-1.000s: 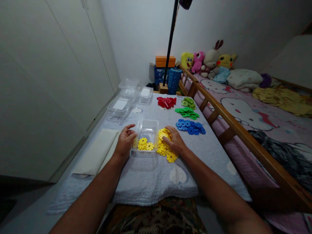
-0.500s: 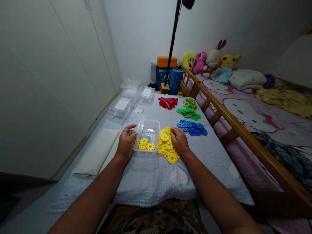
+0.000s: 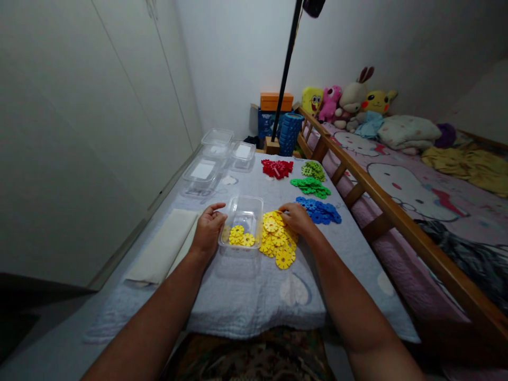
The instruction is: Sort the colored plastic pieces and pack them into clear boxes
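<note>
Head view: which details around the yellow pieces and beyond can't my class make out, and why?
Head view: exactly what the right hand holds, if anything; the hand itself hides it.
Head view: the yellow pile's count; upper pieces cover lower ones.
Head view: any print on the white rectangles; too small.
Head view: the black pole's top; upper edge.

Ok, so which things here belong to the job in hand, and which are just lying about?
Seemingly in the job:
clear container beside the left hand, with yellow discs inside
yellow pile at the right hand
probably red pile and blue pile

Apparently just lying about:
plush toys on the bed
orange box
blue cylinder
</note>
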The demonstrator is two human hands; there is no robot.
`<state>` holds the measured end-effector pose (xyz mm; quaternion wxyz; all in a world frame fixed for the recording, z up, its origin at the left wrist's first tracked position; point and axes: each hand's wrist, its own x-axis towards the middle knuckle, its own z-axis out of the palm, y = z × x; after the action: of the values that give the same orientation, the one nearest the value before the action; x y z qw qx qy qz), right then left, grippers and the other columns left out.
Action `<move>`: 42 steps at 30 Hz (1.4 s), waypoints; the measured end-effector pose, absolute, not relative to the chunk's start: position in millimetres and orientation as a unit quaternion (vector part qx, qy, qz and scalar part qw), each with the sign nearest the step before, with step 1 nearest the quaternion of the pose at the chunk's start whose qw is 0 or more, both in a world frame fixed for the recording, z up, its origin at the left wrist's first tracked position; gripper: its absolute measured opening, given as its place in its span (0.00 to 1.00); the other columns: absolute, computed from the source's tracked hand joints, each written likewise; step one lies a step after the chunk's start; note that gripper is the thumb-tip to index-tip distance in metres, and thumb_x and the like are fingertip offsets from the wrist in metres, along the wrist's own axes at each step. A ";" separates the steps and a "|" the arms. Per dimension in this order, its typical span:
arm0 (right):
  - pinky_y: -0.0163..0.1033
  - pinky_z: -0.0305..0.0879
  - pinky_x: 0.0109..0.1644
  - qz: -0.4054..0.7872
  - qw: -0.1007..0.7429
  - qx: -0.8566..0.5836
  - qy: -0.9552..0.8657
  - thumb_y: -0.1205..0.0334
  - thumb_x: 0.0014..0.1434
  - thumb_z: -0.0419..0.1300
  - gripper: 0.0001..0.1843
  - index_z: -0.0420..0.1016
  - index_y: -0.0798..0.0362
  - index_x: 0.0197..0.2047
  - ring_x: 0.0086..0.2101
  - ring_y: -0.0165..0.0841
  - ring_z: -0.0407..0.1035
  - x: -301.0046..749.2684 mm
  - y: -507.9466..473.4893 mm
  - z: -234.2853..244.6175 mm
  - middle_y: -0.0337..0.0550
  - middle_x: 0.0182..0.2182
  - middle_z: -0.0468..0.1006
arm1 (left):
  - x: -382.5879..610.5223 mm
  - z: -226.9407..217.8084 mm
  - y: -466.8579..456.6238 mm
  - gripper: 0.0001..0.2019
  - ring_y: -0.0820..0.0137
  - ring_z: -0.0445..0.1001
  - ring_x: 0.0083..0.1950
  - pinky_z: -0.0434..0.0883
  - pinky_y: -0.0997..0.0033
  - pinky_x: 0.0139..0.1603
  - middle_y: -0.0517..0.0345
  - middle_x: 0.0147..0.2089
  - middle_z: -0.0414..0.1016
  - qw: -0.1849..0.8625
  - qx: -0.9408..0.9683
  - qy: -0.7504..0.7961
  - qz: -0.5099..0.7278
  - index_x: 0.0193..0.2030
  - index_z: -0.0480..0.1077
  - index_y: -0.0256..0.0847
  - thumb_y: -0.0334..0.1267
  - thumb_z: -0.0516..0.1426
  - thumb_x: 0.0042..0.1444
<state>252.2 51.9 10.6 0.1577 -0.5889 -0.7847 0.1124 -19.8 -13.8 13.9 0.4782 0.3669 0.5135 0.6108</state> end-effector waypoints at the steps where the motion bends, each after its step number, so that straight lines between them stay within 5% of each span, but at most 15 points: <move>1: 0.45 0.64 0.55 0.108 0.166 -0.593 -0.780 0.67 0.61 0.59 0.14 0.85 0.48 0.44 0.47 0.42 0.73 251.5 50.5 10.2 0.45 0.44 0.85 | -19.8 13.5 -13.4 0.23 0.78 0.52 0.20 0.49 0.75 0.22 0.74 0.21 0.57 0.479 0.369 0.513 0.610 0.49 0.69 0.37 0.40 0.63 0.43; 13: 0.44 0.61 0.55 0.137 0.381 -0.487 -0.774 0.63 0.65 0.57 0.13 0.79 0.50 0.50 0.44 0.38 0.70 207.9 13.7 37.0 0.44 0.40 0.80 | -18.7 10.1 -9.8 0.22 0.78 0.49 0.20 0.48 0.75 0.22 0.75 0.20 0.54 0.491 0.372 0.493 0.614 0.49 0.69 0.37 0.38 0.61 0.45; 19: 0.49 0.52 0.65 0.174 0.335 -0.438 -0.816 0.65 0.62 0.61 0.05 0.78 0.48 0.37 0.48 0.38 0.69 190.6 -1.3 38.7 0.41 0.38 0.80 | -18.2 7.9 -8.7 0.21 0.78 0.50 0.20 0.48 0.75 0.22 0.75 0.20 0.54 0.488 0.374 0.498 0.611 0.48 0.70 0.38 0.39 0.62 0.45; 24: 0.58 0.39 0.70 0.204 0.296 -0.419 -0.834 0.68 0.61 0.61 0.07 0.79 0.47 0.37 0.52 0.39 0.67 189.9 2.1 37.1 0.41 0.39 0.80 | -17.7 7.6 -8.2 0.22 0.78 0.51 0.20 0.49 0.75 0.22 0.75 0.20 0.55 0.493 0.371 0.492 0.614 0.48 0.70 0.38 0.38 0.62 0.44; 31: 0.62 0.34 0.71 0.202 0.277 -0.409 -0.846 0.70 0.61 0.60 0.10 0.80 0.46 0.39 0.53 0.39 0.67 189.5 4.5 34.4 0.41 0.40 0.81 | -18.0 6.8 -8.0 0.22 0.78 0.50 0.21 0.49 0.75 0.23 0.75 0.20 0.55 0.489 0.374 0.492 0.615 0.48 0.70 0.37 0.37 0.63 0.45; 34: 0.62 0.35 0.71 0.189 0.289 -0.405 -0.847 0.70 0.61 0.59 0.10 0.80 0.45 0.39 0.54 0.40 0.66 190.6 5.0 32.7 0.40 0.41 0.82 | -18.3 6.1 -7.5 0.22 0.78 0.50 0.21 0.49 0.75 0.23 0.74 0.20 0.56 0.493 0.374 0.490 0.614 0.48 0.70 0.37 0.37 0.63 0.44; 39: 0.53 0.51 0.64 0.137 0.357 -0.444 -0.810 0.66 0.63 0.57 0.10 0.80 0.46 0.42 0.54 0.41 0.65 208.5 15.1 33.6 0.44 0.49 0.79 | -18.7 6.9 -7.7 0.22 0.78 0.49 0.21 0.48 0.75 0.23 0.75 0.20 0.55 0.495 0.368 0.489 0.617 0.48 0.70 0.37 0.37 0.62 0.44; 42: 0.51 0.54 0.60 0.124 0.325 -0.507 -0.789 0.65 0.62 0.58 0.10 0.81 0.48 0.42 0.52 0.43 0.65 224.9 21.7 35.2 0.47 0.47 0.77 | -18.8 7.9 -8.2 0.22 0.79 0.49 0.21 0.47 0.75 0.22 0.75 0.20 0.54 0.498 0.364 0.488 0.617 0.48 0.70 0.37 0.36 0.62 0.44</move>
<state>224.9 21.7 35.2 0.3246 -0.5067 -0.7889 0.1244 -18.8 -8.2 7.9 0.4981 0.3637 0.4882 0.6174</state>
